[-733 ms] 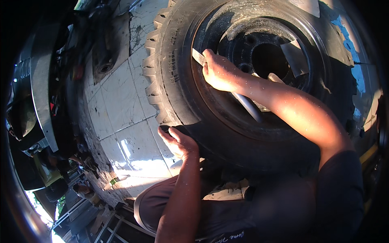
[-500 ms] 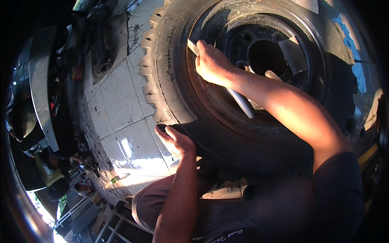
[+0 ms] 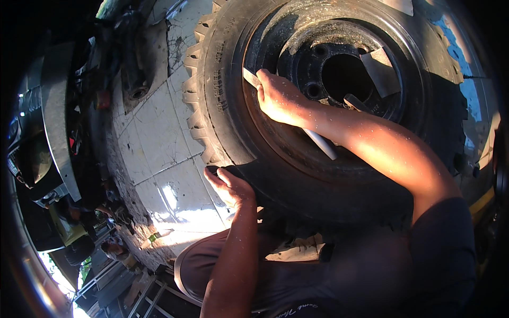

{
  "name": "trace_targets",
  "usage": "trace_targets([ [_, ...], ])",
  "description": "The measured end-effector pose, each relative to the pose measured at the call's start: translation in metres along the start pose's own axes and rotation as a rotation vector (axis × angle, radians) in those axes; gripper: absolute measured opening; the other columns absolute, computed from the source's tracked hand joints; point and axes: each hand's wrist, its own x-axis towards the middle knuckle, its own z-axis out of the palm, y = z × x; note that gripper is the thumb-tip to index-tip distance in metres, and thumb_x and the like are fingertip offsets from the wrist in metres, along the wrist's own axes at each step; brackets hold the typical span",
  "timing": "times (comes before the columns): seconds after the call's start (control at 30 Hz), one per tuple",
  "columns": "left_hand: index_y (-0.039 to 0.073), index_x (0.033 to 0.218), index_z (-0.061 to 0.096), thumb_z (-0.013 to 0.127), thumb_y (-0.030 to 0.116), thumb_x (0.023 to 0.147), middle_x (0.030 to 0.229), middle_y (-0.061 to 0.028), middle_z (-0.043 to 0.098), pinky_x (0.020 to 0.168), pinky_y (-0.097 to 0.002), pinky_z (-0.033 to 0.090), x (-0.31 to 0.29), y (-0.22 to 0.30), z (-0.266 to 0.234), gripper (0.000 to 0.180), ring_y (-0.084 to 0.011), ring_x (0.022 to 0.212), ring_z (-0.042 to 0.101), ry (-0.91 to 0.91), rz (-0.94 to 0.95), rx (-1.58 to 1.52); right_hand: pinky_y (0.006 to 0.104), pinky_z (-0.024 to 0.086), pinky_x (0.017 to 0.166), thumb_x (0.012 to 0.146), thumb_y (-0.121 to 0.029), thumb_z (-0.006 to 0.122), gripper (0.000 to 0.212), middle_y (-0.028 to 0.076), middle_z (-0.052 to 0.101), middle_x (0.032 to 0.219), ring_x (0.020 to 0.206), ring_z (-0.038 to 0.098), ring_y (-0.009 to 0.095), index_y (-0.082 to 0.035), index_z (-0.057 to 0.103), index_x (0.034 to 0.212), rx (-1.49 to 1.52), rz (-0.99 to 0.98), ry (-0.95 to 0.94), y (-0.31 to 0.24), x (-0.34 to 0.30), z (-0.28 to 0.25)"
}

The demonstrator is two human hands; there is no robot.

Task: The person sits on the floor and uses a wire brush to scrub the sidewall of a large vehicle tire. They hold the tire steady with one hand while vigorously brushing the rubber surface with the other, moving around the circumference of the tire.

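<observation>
A large black tire [image 3: 222, 122] with chunky tread lies flat in front of me around a dark wheel rim [image 3: 318, 63]. In my right hand [image 3: 281, 98] is a metal bar [image 3: 321, 144], its flat pale end at the left inner edge of the tire, beside the rusty rim lip. The other end of the bar slants out below my forearm, over the rim. My left hand [image 3: 231, 188] grips the tire's near-left edge at the tread, its fingers partly in shadow. My right forearm hides part of the rim.
Cracked pale floor tiles [image 3: 159, 140] lie left of the tire. A grey piece of card or sheet [image 3: 382, 71] rests on the wheel's hub. Dark metal parts [image 3: 138, 93] lie at the upper left, and a long curved metal strip [image 3: 55, 116] stands farther left.
My right hand and the bar have moved a little toward me along the rim's left edge. My left hand stays at the tire's edge.
</observation>
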Motion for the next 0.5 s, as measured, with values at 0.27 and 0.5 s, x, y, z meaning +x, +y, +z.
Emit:
trace_targets([
  [0.27, 0.001, 0.152, 0.027, 0.037, 0.036, 0.101, 0.153, -0.024, 0.035, 0.115, -0.0406, 0.027, 0.006, -0.008, -0.001, 0.062, -0.0395, 0.139, 0.037, 0.031, 0.027, 0.008, 0.0532, 0.048, 0.065, 0.095, -0.013, 0.051, 0.013, 0.025, 0.059, 0.074, 0.073, 0.064, 0.043, -0.001, 0.045, 0.099, 0.075, 0.038, -0.08, -0.006, 0.007, 0.003],
  [0.5, 0.0, 0.151, 0.03, 0.038, 0.036, 0.101, 0.153, -0.0249, 0.036, 0.116, -0.0409, 0.026, 0.003, -0.006, 0.004, 0.062, -0.0388, 0.141, 0.036, 0.02, 0.036, 0.005, 0.0505, 0.049, 0.063, 0.095, -0.013, 0.051, 0.016, 0.024, 0.06, 0.074, 0.068, 0.063, 0.042, 0.002, 0.046, 0.097, 0.046, -0.04, 0.001, -0.039, 0.049, -0.007],
])
